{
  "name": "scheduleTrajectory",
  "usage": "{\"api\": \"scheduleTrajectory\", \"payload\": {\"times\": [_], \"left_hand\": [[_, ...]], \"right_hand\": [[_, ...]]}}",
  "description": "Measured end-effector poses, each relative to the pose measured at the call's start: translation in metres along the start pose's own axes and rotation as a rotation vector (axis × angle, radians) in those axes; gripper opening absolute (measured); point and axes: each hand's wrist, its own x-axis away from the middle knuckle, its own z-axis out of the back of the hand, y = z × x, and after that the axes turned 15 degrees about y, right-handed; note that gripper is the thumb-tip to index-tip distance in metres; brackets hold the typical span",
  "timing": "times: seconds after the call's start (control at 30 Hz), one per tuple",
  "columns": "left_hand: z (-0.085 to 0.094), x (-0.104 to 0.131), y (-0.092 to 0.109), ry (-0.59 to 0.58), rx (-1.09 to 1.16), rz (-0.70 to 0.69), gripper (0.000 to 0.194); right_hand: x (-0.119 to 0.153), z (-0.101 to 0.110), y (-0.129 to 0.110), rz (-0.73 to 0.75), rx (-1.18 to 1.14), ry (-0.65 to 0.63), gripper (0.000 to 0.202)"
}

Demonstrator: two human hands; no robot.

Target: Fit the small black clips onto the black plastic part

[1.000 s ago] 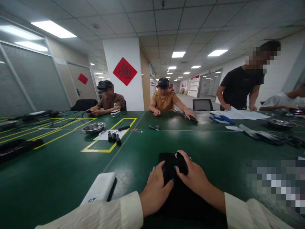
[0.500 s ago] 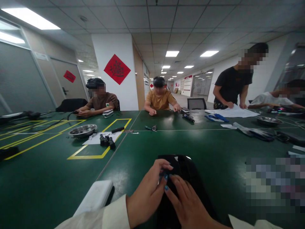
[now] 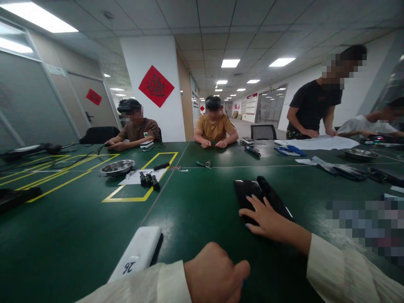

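Observation:
My right hand (image 3: 263, 214) lies on a glossy black flat object (image 3: 249, 187), perhaps a bag or case, its fingers spread and pressed on the top. A raised black strip runs along its right side. At the bottom middle, my left hand (image 3: 217, 273) is curled into a fist, the back of the hand towards me and one blue-nailed fingertip showing at its right. Whether the fist holds anything is hidden. Left of it, beside my sleeve, lies a white oblong block (image 3: 135, 252) marked 26.
Across the green table (image 3: 202, 198) sit several people, and one stands at the right over a paper sheet (image 3: 328, 142). A steel bowl (image 3: 117, 168), black cylindrical parts (image 3: 149, 181), green-handled pliers (image 3: 204, 164) and gloves (image 3: 341, 170) lie about.
My hands, together over the black object before, are now apart. The black object has moved away to the right under my right hand. My left hand has curled near the table's front.

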Motion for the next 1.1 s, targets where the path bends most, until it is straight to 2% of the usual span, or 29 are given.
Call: {"api": "scheduleTrajectory", "payload": {"times": [0.1,0.3,0.47,0.63,0.8,1.0,1.1], "left_hand": [[-0.009,0.002,0.002,-0.080,-0.033,-0.016,0.017],[-0.010,0.005,0.001,-0.057,-0.025,-0.015,0.020],[-0.018,0.004,0.001,-0.063,-0.059,-0.029,0.023],[-0.021,0.003,0.001,-0.139,-0.125,-0.033,0.025],[-0.020,0.004,0.001,-0.182,-0.116,-0.036,0.013],[-0.020,0.004,-0.001,-0.184,-0.103,-0.026,0.020],[-0.021,0.003,-0.002,-0.200,-0.081,-0.031,0.019]], "right_hand": [[-0.001,0.002,0.035,-0.115,0.027,0.002,0.043],[-0.009,-0.002,0.102,-0.327,0.145,0.064,0.030],[-0.010,-0.005,0.153,-0.515,0.218,0.100,0.043],[-0.006,-0.012,0.197,-0.689,0.284,0.122,0.048],[-0.001,-0.012,0.221,-0.799,0.300,0.150,0.050],[-0.003,-0.011,0.235,-0.861,0.297,0.237,0.047],[-0.007,-0.010,0.245,-0.868,0.329,0.324,0.041]]}}
